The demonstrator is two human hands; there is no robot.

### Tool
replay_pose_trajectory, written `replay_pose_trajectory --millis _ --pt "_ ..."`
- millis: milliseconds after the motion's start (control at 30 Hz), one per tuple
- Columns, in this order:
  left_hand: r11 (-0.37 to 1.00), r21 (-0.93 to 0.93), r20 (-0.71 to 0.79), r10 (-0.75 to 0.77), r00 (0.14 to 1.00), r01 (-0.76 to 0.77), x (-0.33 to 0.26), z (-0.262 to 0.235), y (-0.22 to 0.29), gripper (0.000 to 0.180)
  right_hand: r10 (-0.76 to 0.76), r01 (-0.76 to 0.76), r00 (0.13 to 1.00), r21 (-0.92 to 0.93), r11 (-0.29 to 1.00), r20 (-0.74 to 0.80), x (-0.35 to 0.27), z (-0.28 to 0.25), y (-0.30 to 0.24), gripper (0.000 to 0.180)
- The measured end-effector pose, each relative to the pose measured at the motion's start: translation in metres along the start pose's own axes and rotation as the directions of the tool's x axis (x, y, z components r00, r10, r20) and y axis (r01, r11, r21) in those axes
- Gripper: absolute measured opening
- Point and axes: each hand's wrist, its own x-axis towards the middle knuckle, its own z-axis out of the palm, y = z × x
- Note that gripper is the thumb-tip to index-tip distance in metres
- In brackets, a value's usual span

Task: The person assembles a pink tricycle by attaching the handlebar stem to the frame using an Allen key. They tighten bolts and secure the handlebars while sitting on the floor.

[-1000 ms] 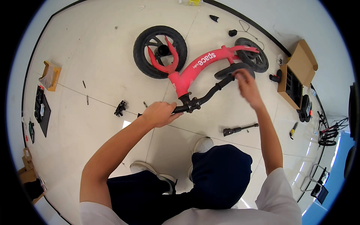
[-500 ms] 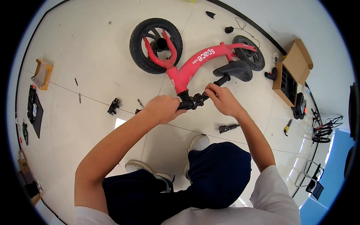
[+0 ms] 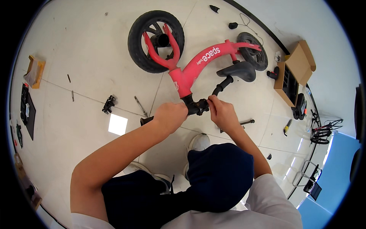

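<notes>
A pink balance bike frame (image 3: pixel 209 57) lies on its side on the floor in front of me, its black front wheel (image 3: pixel 138 57) in the far left and its rear wheel (image 3: pixel 261 57) in the far right. My left hand (image 3: pixel 170 117) is wrapped round the left part of the black handlebar (image 3: pixel 224 84). Beside it, the stem clamp (image 3: pixel 201 106) sits at the bar's middle. My right hand (image 3: pixel 224 114) is closed, thumb and fingertips pinching the bar right against the clamp; the fingers partly hide what lies between them. The black saddle (image 3: pixel 239 71) is just beyond.
A pedal-like black part (image 3: pixel 109 104) and a metal rod (image 3: pixel 140 106) lie left of the bike. A long bolt-like tool (image 3: pixel 248 122) lies behind my right forearm. At right are an open cardboard box (image 3: pixel 286 86) and a yellow-handled tool (image 3: pixel 287 127); at left, a small yellow box (image 3: pixel 37 72).
My right hand has slid nearer to me along the handlebar toward the clamp, and the bar has turned slightly. My left hand keeps its grip. The whole view has shifted a little.
</notes>
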Motion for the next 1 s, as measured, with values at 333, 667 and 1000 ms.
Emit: replay_pose_trajectory --millis 333,667,1000 --pt "0.992 0.101 0.069 0.075 0.995 -0.082 0.003 0.002 -0.001 0.013 0.105 -0.098 0.988 0.066 0.993 -0.115 -0.008 0.017 -0.007 0.007" --pt "0.982 0.134 0.194 0.107 0.975 -0.134 0.011 -0.017 0.015 0.018 0.262 -0.254 0.943 0.064 0.965 -0.204 -0.009 0.037 -0.011 0.005" --pt "0.998 0.016 0.109 0.062 0.992 -0.064 0.003 0.015 -0.008 0.024 0.687 -0.591 0.644 0.788 0.170 0.335 -0.031 0.032 0.034 0.028"
